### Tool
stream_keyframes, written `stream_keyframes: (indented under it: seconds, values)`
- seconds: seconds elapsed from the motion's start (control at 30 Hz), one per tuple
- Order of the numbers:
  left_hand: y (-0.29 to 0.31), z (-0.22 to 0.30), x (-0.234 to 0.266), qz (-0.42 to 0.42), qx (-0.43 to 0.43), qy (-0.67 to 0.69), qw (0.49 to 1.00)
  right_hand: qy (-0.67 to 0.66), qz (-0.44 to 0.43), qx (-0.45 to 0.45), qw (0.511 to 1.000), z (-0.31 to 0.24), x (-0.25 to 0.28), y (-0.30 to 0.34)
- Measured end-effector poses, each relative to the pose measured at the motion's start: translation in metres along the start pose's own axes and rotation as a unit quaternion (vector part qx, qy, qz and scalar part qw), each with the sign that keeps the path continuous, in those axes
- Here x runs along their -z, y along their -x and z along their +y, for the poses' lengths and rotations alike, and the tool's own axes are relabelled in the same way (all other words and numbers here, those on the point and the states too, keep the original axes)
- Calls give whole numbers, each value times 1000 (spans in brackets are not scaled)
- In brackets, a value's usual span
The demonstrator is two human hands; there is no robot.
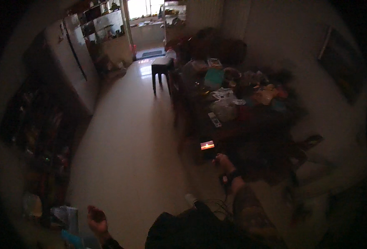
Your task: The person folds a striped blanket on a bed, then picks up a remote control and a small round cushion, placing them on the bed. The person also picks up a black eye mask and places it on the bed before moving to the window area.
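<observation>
My right hand reaches over the near corner of a dark table, its fingers loosely bent and apart, with nothing visible in them. Just beyond its fingertips lies a small device with a lit orange screen. A dark band circles my right wrist. My left hand hangs low on the left, its fingers slightly curled and no object visible in it. Beside it are a pale box or package and a blue item. Dim light hides the finer finger detail.
The dark table bears a white remote control, plastic bags and a green item. A dark stool stands on the pale floor. A refrigerator is at the left; cables lie near my legs.
</observation>
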State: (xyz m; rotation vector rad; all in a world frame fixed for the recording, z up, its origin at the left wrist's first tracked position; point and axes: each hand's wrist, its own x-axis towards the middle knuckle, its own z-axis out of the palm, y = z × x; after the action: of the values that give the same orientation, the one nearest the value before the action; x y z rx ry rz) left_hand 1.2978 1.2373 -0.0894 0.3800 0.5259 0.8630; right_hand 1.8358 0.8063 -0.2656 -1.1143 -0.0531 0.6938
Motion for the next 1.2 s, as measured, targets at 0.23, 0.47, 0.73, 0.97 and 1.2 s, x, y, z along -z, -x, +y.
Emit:
stream_keyframes:
  seconds: [0.23, 0.47, 0.73, 0.97, 1.2]
  values:
    - [94, 32, 64, 58, 6, 38, 998, 226, -20, 56, 972, 19, 27, 7]
    - [52, -3, -23, 45, 47, 2, 998, -2, -9, -3, 1000, 10, 49, -44]
    - [59, -47, -83, 6, 80, 67, 995, -72, 59, -51, 994, 6, 65, -33]
    - [64, -45, -74, 16, 54, 57, 997, -36, 158, -69, 984, -1, 56, -33]
    - [117, -35, -61, 118, -16, 71, 990, 48, 147, -94, 984, 42, 76, 1]
